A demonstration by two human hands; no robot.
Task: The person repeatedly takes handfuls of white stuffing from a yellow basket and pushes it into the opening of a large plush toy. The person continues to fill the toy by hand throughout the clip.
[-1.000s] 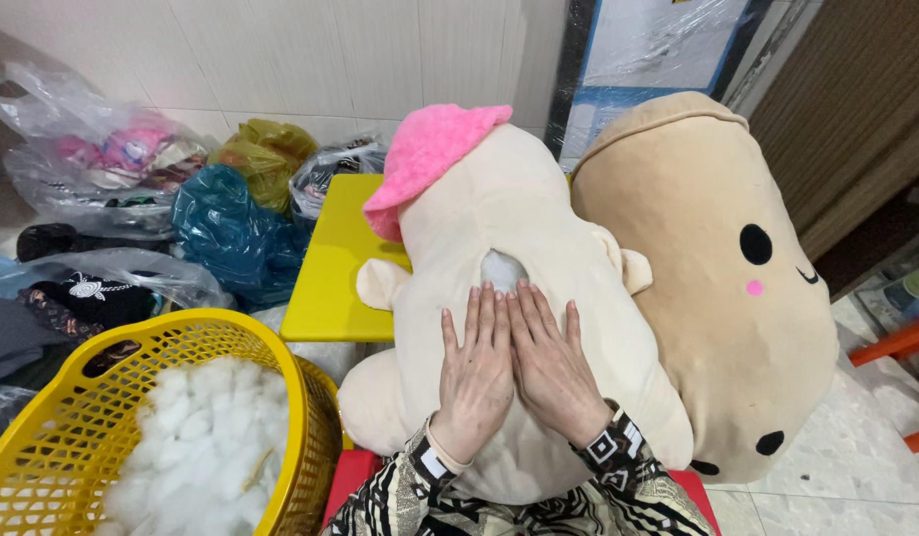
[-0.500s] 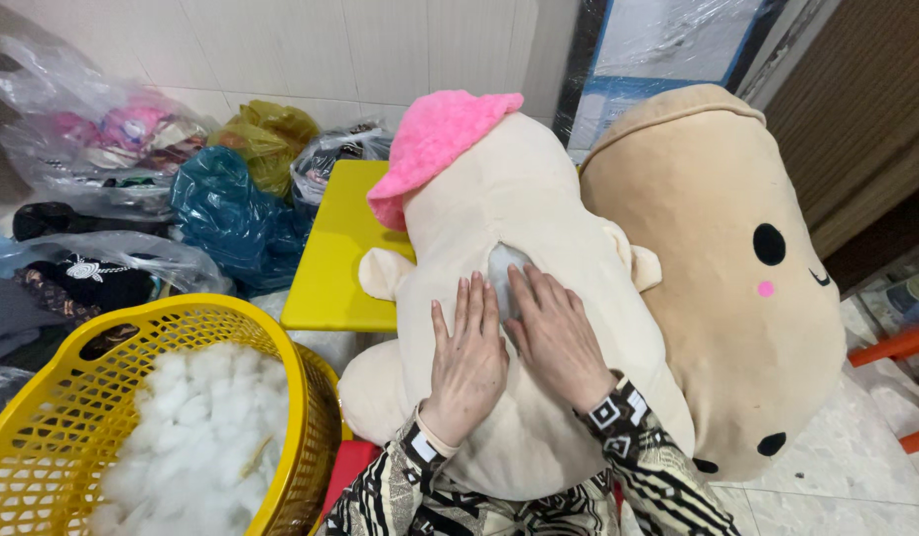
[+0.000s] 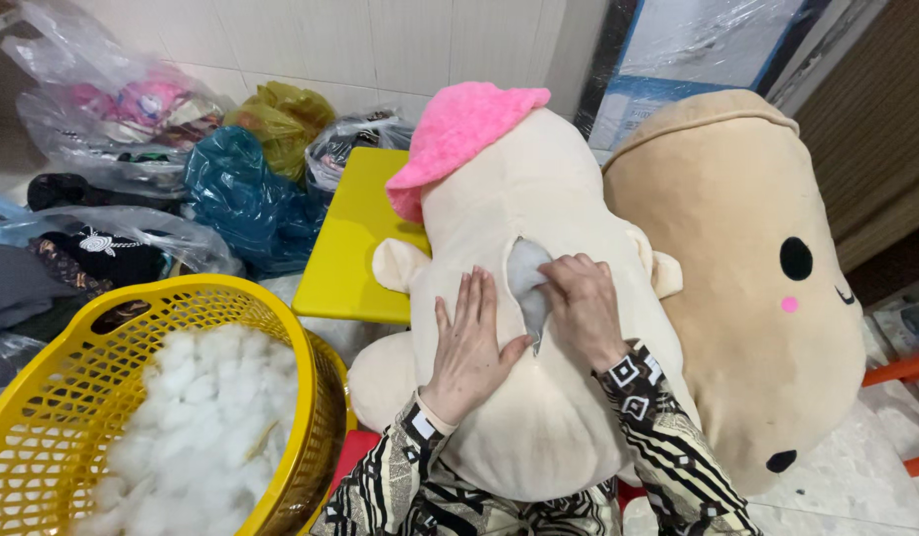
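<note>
A person's left hand point(image 3: 471, 347) lies flat, fingers spread, on a cream plush toy point(image 3: 529, 298) beside a yellow basket point(image 3: 311, 397), while the right hand point(image 3: 579, 308) pinches white stuffing point(image 3: 527, 273) at its open seam.

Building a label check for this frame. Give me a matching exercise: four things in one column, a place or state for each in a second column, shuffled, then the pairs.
Things
1. cream plush toy
2. yellow basket
3. tan plush toy
4. yellow board

Places or states
A. holds white stuffing, at lower left
B. lies flat behind the pink hat, in front of the bags
C. stands at the right, with a black eye and a pink cheek dot
D. has an open seam showing stuffing, with both hands on it

Pairs: 1-D, 2-A, 3-C, 4-B
</note>
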